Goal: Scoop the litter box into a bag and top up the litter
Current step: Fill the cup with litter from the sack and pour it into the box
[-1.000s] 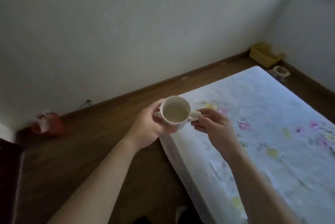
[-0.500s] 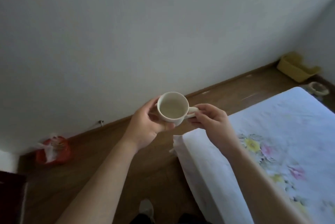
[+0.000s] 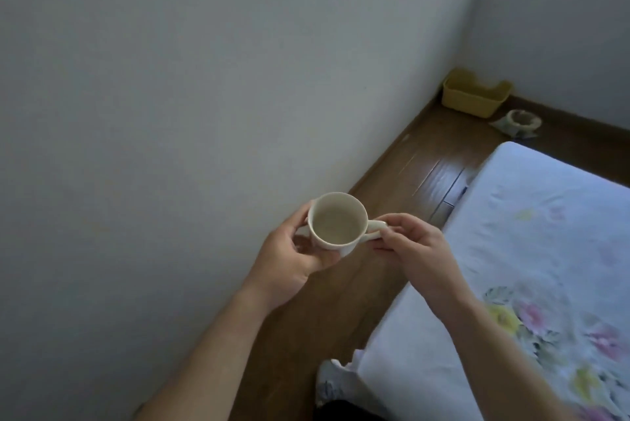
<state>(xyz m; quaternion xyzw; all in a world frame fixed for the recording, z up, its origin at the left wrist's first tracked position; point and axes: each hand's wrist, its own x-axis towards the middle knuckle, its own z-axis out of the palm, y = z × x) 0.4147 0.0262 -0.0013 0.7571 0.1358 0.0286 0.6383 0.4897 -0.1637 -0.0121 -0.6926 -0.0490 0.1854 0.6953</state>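
- The left hand [image 3: 289,252] cupped the body of a white cup [image 3: 337,221] from the left and from beneath, with its fingers curled round the wall and the thumb lying up near the rim.
- The right hand [image 3: 414,245] pinched the cup's handle, which pointed to the right, between the thumb and the fingertips.
- The cup was held upright in the air with its mouth towards the camera, above the strip of wooden floor [image 3: 426,168] between the white wall [image 3: 170,97] and the bed [image 3: 545,233]. Its inside looked pale (whether anything lay at the bottom could not be told).
- The yellow litter box [image 3: 474,98] stood on the floor in the far corner, against the wall and well apart from both hands. Its rim dipped in a notch on one side, and its contents were hidden.
- Just to the right of the box sat a small round pale container [image 3: 523,118] on a flat scrap.
- The bed, under a white sheet printed with flowers, filled the right side, and the right forearm crossed above its near corner.
- A light-coloured shoe [image 3: 329,383] showed at the bottom edge, beside that corner.
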